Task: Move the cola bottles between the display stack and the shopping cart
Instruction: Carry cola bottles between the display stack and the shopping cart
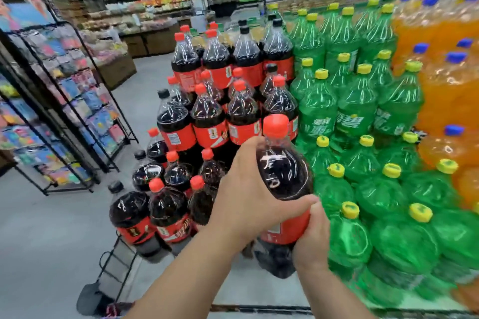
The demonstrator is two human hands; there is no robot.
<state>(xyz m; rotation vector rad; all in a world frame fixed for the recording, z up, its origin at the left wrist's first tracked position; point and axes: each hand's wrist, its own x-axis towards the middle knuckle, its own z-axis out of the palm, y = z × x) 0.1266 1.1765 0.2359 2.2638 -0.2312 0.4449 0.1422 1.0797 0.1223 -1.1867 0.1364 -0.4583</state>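
Red-capped cola bottle [282, 171] is held upright, on the near side of the display stack [212, 121]. The left hand [243, 197] wraps its dark shoulder and the right hand [312, 238] clasps the red label's right side, with the fingers [250, 143] grasping.

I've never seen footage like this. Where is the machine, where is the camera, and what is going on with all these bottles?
There is no machine here: a person works with bare hands. The one picture comes from a wide-angle camera worn on the person's head, looking forward and down, so only forearms and hands show. The left hand wraps round the shoulder of a red-capped cola bottle, and the right hand grips its red label from the other side. Behind it stands the tiered display stack of more cola; right of that are green bottles with yellow caps, then orange bottles. A rack of colourful packets stands at the left.
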